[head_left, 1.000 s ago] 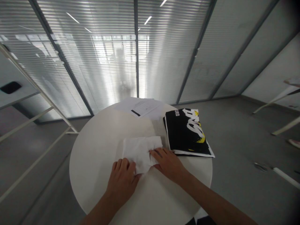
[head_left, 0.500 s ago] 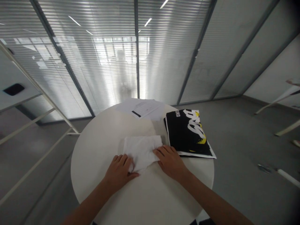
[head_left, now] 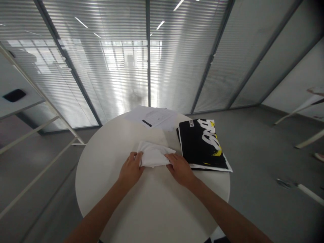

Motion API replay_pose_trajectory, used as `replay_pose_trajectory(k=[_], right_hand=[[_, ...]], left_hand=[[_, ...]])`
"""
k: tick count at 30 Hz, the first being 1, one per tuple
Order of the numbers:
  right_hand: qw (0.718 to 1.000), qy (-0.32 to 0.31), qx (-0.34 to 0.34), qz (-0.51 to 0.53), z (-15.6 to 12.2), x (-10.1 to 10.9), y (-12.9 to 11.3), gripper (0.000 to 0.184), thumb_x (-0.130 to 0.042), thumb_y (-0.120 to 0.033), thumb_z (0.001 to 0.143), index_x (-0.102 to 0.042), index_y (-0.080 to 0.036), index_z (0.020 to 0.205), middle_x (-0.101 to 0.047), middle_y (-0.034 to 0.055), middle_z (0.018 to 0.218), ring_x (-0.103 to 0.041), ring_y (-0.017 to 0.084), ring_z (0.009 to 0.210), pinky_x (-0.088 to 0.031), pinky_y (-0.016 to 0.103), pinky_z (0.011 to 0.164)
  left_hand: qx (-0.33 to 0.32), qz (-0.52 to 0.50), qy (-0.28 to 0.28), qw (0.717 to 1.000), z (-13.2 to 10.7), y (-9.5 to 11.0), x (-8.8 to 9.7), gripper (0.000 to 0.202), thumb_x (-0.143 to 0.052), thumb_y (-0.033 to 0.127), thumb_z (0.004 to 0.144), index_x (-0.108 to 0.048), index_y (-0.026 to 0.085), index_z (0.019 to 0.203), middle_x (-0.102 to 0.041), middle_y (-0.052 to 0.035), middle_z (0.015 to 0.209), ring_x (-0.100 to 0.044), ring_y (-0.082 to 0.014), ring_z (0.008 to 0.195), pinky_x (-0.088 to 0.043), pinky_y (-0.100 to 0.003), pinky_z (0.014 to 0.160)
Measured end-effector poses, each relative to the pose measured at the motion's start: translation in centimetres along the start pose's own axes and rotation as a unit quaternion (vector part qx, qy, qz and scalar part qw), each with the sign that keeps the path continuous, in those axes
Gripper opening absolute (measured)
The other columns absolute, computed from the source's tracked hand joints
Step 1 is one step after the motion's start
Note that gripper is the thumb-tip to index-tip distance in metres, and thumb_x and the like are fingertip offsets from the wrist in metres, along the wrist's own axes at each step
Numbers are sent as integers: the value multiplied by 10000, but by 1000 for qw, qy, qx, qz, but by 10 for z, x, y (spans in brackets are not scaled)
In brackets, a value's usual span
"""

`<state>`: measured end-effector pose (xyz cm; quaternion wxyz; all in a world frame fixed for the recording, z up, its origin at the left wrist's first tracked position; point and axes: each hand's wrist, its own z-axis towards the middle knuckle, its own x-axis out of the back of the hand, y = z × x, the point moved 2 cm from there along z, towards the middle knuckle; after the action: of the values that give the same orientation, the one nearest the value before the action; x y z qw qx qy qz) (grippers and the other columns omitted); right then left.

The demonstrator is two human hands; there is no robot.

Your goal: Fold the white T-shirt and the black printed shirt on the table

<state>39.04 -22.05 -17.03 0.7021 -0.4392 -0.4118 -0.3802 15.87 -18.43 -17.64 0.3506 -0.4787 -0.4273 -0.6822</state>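
Observation:
A folded white cloth (head_left: 155,154) lies on the round white table (head_left: 101,162), its near edge slightly raised. My left hand (head_left: 132,168) grips the cloth's left end, thumb at the near side and fingers curled over it. At the opposite end, my right hand (head_left: 181,168) pinches the near right corner between thumb and fingers. Just beyond my right hand sits a flat black item with white lettering and yellow patches (head_left: 201,143), with white edges showing beneath; whether it is a bag or folded fabric I cannot tell.
Several loose paper sheets (head_left: 158,116) lie at the table's far edge. Behind stands a glass partition with blinds (head_left: 174,67). A white metal frame (head_left: 40,89) rises on the left. White furniture legs (head_left: 308,140) and part of another person show at far right.
The cloth's near edge has been lifted and folded away from me, making the cloth narrower. My left hand moved forward with it; my right hand shifted slightly and tightened on the corner.

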Motion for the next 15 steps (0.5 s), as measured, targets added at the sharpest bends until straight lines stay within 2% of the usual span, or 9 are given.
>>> replay_pose_trajectory(k=[2, 5, 6, 8, 11, 13, 15], right_hand=[[999, 5, -26, 28, 10, 5, 1, 344, -470, -152, 877, -552, -181, 1209, -624, 98, 1182, -573, 224, 1091, -436, 363, 969], [995, 23, -45, 80, 29, 12, 2, 317, -467, -159, 880, -554, -175, 1184, -621, 94, 1160, -584, 209, 1064, -441, 327, 938], [994, 28, -46, 95, 35, 13, 2, 304, -467, -156, 877, -558, -173, 1167, -626, 92, 1140, -587, 205, 1052, -436, 322, 938], [991, 42, -52, 117, 44, 14, 1, 271, -466, -153, 874, -569, -166, 1124, -633, 92, 1099, -592, 201, 1028, -431, 316, 928], [987, 50, -64, 137, 50, 9, -2, 228, -468, -158, 870, -575, -159, 1070, -635, 92, 1065, -597, 197, 984, -437, 310, 890], [986, 52, -65, 147, 51, 5, -5, 227, -472, -149, 857, -573, -157, 1060, -636, 88, 1056, -596, 191, 965, -439, 308, 877], [985, 61, -58, 151, 51, 3, -6, 236, -471, -137, 847, -568, -158, 1061, -638, 85, 1048, -592, 190, 966, -439, 311, 881]], left_hand=[[-4, 6, 32, 999, 12, -3, 12, 506, -514, 114, 796, -490, 214, 1291, -478, -103, 1217, -516, -226, 1092, -459, -355, 928], [-47, 13, 78, 996, 28, -6, 35, 498, -483, 53, 776, -548, 206, 1245, -476, -115, 1183, -467, -249, 1128, -434, -385, 967], [-58, 5, 81, 995, 31, -6, 42, 524, -498, 54, 760, -542, 204, 1259, -470, -118, 1190, -454, -256, 1141, -416, -399, 992], [-73, -29, 44, 996, 32, -2, 48, 609, -554, 105, 738, -486, 220, 1331, -459, -114, 1215, -439, -260, 1167, -382, -417, 1031], [-38, -61, -14, 997, 24, 13, 42, 700, -626, 363, 773, -388, 252, 1421, -454, -117, 1247, -434, -284, 1188, -367, -450, 1028], [11, -34, 5, 999, 16, 26, 31, 763, -643, 564, 737, -433, 234, 1392, -468, -138, 1231, -433, -321, 1176, -364, -484, 1001], [47, 12, 43, 998, 12, 37, 20, 785, -668, 626, 691, -489, 219, 1339, -483, -153, 1212, -439, -344, 1151, -370, -500, 961]])
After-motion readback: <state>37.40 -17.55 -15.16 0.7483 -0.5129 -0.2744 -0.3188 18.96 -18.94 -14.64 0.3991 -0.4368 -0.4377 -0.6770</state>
